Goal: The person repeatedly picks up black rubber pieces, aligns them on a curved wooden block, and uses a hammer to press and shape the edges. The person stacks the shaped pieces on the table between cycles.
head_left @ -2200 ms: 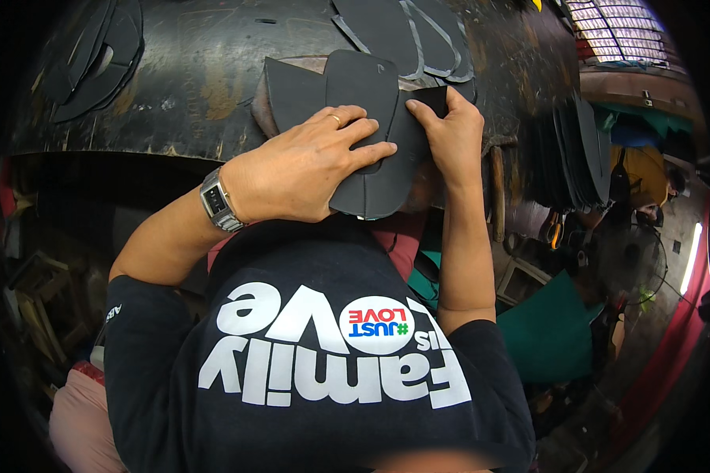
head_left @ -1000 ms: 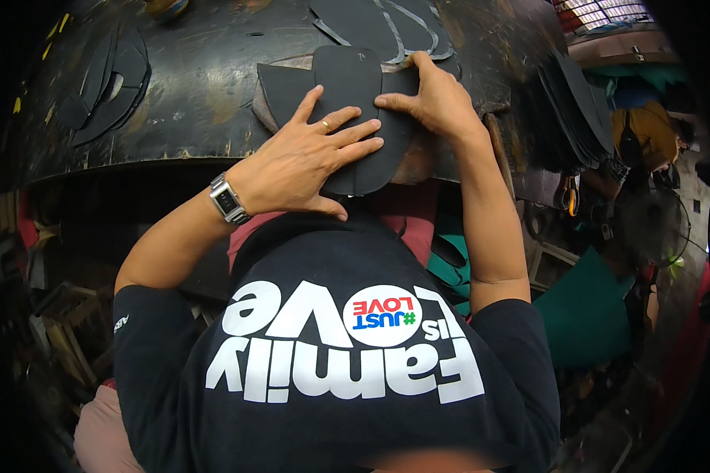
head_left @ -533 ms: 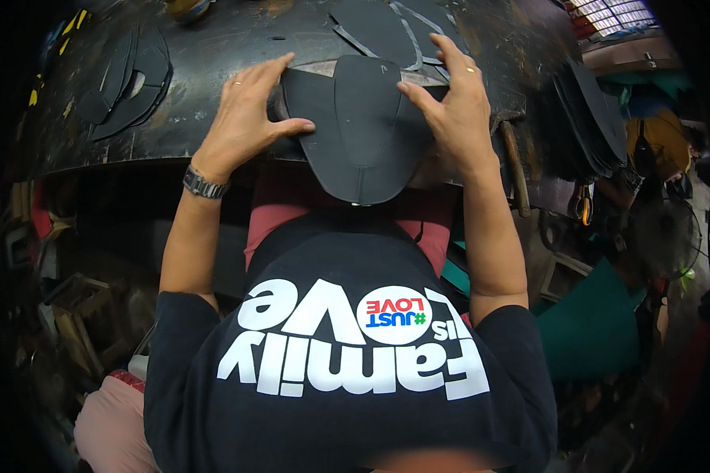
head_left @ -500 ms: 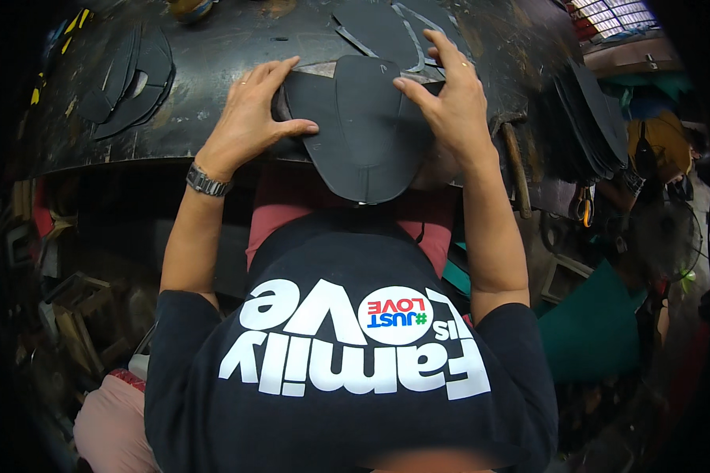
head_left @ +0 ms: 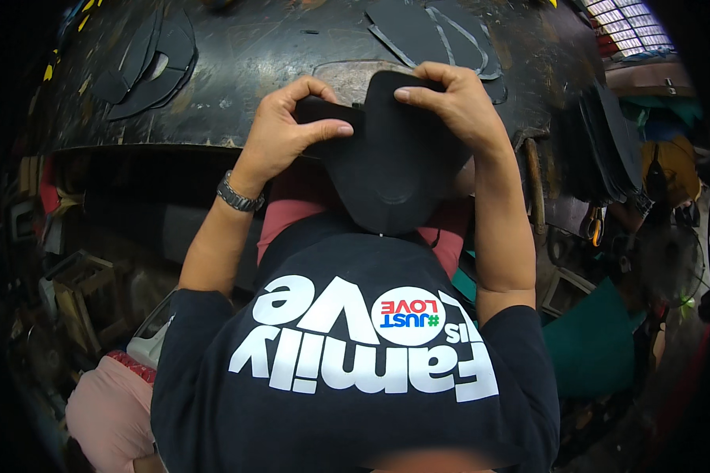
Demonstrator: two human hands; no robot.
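- I see a scuffed dark worktable [head_left: 237,87] stretching across the top of my view.
- On its left I make out overlapping black cutouts [head_left: 180,51]; farther right lie grey-edged panels [head_left: 406,35].
- At the right I have a thick stack of black sheets [head_left: 596,134], with orange-handled scissors [head_left: 597,229] just below.
- Lower right, I spot a green sheet [head_left: 596,339].
- A barred window [head_left: 627,25] fills my upper right corner.
- Lower left, I get pink fabric [head_left: 110,410] near a wooden frame [head_left: 87,292].
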